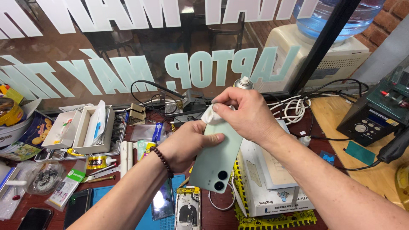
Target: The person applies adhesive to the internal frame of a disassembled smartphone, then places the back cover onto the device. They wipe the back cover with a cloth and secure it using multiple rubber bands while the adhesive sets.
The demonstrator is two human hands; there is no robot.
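Head view: a pale green phone back cover (pixel 216 158), with two round camera holes near its lower end, is held up above a cluttered workbench (pixel 221 219) and is being wiped with a small white cloth (pixel 209 116). The left hand (pixel 187 142) is closed around the cover's left edge, with the thumb laid flat across its face; the right hand (pixel 247 113) is bunched, and the cloth is pinched between thumb and fingertips and pressed against the cover's upper corner. The step is judged to be done best if the cover is kept steady by the left grip while the cloth is drawn along the surface in even strokes, light pressure being used so that the thin panel is not bent, and the left thumb being shifted so that no print is left under it. Care near the camera holes is advised, since the cloth could catch on their rims. The cover lies between both hands, tilted, its upper end touched by both and its lower end hanging free above a white heating pad unit (pixel 272 187) and a stripped phone frame (pixel 188 208). A spray can (pixel 243 82) stands just behind the right hand.
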